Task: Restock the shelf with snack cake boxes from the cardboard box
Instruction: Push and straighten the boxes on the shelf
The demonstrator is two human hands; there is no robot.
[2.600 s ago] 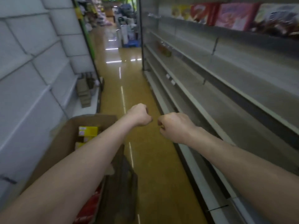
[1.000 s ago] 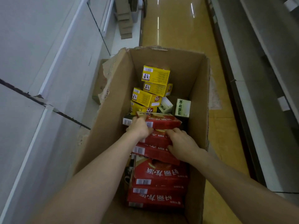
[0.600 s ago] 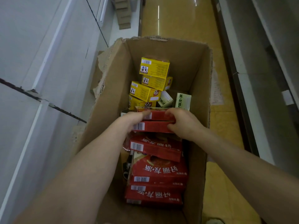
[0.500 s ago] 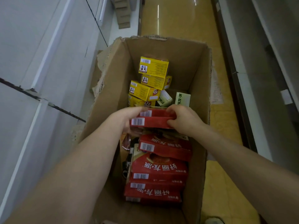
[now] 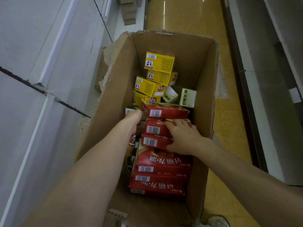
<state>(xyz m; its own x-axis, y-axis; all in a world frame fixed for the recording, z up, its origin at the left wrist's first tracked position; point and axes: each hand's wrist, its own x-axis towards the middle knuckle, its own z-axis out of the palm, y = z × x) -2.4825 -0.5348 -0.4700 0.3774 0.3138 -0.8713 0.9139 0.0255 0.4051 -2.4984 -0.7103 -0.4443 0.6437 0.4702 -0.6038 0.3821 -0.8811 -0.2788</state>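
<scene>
An open cardboard box (image 5: 114,95) stands on the aisle floor below me. Several red snack cake boxes (image 5: 164,166) are stacked in its near half. The top red box (image 5: 165,110) lies tilted on the stack. My left hand (image 5: 132,120) reaches down beside the stack and touches that box's left end; its fingers are hidden. My right hand (image 5: 182,136) lies with spread fingers on the second red box (image 5: 154,126), thumb at the lower edge of the third. The grey shelf (image 5: 262,79) runs along the right.
Yellow boxes (image 5: 159,62) are piled at the far end of the cardboard box, with green-and-white boxes (image 5: 187,97) beside them. White shelving panels (image 5: 41,79) line the left. Flattened cardboard (image 5: 127,12) lies further up the yellow floor. My shoe (image 5: 216,221) shows at the bottom.
Half a second ago both hands held the top red box between them. My right hand has since left it and dropped onto the lower red boxes. My left hand stays at its left end.
</scene>
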